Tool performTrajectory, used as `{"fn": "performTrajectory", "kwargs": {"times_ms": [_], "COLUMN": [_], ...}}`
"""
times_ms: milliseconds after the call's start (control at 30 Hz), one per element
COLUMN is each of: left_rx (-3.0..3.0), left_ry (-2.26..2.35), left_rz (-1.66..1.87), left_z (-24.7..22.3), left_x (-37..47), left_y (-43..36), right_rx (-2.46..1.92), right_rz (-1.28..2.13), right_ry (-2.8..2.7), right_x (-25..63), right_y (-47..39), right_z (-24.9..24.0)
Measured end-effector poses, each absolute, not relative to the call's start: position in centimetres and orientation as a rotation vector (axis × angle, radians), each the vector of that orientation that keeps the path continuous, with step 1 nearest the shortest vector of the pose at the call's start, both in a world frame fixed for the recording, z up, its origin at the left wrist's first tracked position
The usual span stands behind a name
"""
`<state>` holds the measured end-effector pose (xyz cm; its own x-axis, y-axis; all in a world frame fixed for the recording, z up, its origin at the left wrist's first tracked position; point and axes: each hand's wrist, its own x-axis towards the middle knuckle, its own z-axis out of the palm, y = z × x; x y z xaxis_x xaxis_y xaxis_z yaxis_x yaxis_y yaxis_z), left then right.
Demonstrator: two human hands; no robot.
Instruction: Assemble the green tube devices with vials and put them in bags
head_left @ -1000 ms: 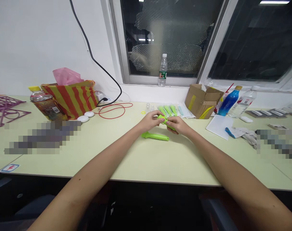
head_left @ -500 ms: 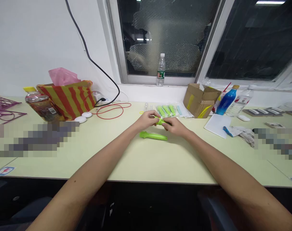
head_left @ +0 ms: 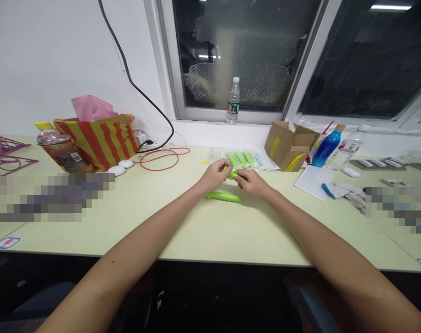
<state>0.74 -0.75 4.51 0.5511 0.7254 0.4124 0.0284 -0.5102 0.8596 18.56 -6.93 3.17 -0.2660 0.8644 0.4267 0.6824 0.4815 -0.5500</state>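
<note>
My left hand (head_left: 214, 177) and my right hand (head_left: 254, 183) meet above the middle of the table. Between their closed fingertips is a small bright green plastic piece (head_left: 232, 175), mostly covered, so its kind does not show. Just below the hands lies a long, bright green handle-shaped part (head_left: 225, 197), its left end partly hidden by my left wrist. Beyond the hands, several green parts in clear bags (head_left: 240, 159) lie side by side. A small yellow ring (head_left: 204, 162) rests to their left.
A striped bag (head_left: 102, 143), a tea bottle (head_left: 63, 150) and a red cable (head_left: 159, 159) are at left. An open cardboard box (head_left: 289, 147), a blue bottle (head_left: 328, 147) and white paper (head_left: 312, 182) are at right. The table's front edge (head_left: 231, 262) runs below my forearms.
The fingers of my left hand have shifted on the small green piece, and that hand has moved slightly right. My left wrist now covers the left end of the lying green part.
</note>
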Motion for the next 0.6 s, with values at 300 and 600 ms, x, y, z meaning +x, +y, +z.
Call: {"fn": "performTrajectory", "kwargs": {"times_ms": [300,600], "left_rx": [1.727,1.779], "left_ry": [0.419,0.450], "left_rz": [0.961,0.964], "left_z": [5.4,5.5], "left_x": [0.0,-0.1], "left_y": [-0.4,-0.5], "right_rx": [-0.962,-0.976], "right_rz": [1.110,1.316], "right_ry": [-1.667,-1.568], "right_x": [18.8,19.4], "right_y": [-7.1,-6.9], "right_z": [3.7,4.1]}}
